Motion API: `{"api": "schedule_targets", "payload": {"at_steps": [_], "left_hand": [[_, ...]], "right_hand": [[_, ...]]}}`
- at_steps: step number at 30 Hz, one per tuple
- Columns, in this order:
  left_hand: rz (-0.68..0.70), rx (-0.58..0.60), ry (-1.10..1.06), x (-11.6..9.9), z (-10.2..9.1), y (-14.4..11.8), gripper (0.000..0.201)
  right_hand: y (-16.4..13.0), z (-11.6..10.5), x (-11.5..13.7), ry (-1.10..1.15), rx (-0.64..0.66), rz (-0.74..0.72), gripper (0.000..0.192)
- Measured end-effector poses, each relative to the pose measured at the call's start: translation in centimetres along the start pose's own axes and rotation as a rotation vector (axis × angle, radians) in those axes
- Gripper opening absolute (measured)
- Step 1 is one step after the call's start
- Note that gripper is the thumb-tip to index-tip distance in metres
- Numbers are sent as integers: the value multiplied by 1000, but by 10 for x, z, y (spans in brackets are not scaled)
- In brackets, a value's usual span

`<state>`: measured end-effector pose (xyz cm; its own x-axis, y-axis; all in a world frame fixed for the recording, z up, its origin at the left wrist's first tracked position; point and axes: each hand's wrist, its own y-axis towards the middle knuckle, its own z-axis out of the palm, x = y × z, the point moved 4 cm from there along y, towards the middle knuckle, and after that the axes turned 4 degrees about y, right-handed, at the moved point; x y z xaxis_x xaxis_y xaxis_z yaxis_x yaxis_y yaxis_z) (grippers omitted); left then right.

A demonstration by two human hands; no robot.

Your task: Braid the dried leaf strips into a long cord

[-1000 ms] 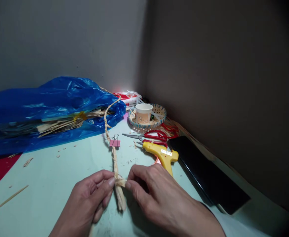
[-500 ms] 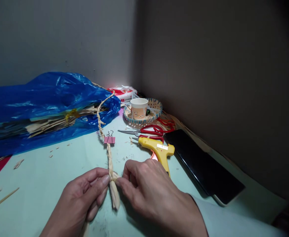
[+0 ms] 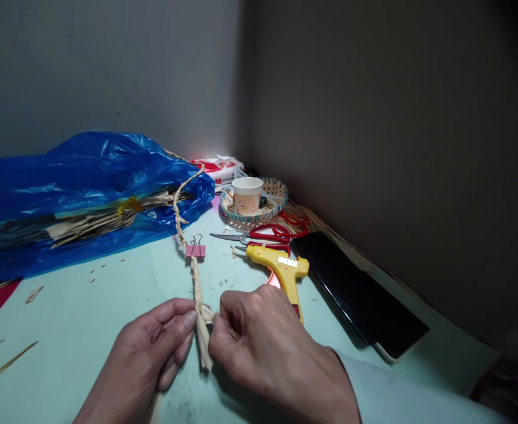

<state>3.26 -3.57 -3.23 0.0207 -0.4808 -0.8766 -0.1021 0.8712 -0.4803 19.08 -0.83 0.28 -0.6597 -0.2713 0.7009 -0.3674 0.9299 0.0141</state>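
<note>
Both pinching, I see from afar | left hand (image 3: 159, 344) on braid (image 3: 197, 285), this side of pink clip (image 3: 195, 251) | right hand (image 3: 263, 341) on side strand (image 3: 207, 314) | I'd hold firm, pull gently, evenly.

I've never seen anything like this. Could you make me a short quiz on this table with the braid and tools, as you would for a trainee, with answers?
1. True or false: the clip on the braid is blue.
2. What stands in the basket at the back?
3. Pick one, left or right: which of the person's hands is nearer the glue gun?

Key:
1. False; it is pink.
2. A cup.
3. Right; the right hand is just in front of it.
</note>
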Motion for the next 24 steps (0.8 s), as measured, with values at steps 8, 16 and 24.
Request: {"api": "schedule_targets", "payload": {"at_steps": [8,16,24], "left_hand": [[-3,10,-12,-1,2,-1,37],[25,-4,19,-3,3,0,32],[-9,8,-2,0,1,0,40]], "right_hand": [[2,1,5,65,36,35,31],[-3,1,5,146,159,54,27],[2,0,8,114,97,-83,14]]}}
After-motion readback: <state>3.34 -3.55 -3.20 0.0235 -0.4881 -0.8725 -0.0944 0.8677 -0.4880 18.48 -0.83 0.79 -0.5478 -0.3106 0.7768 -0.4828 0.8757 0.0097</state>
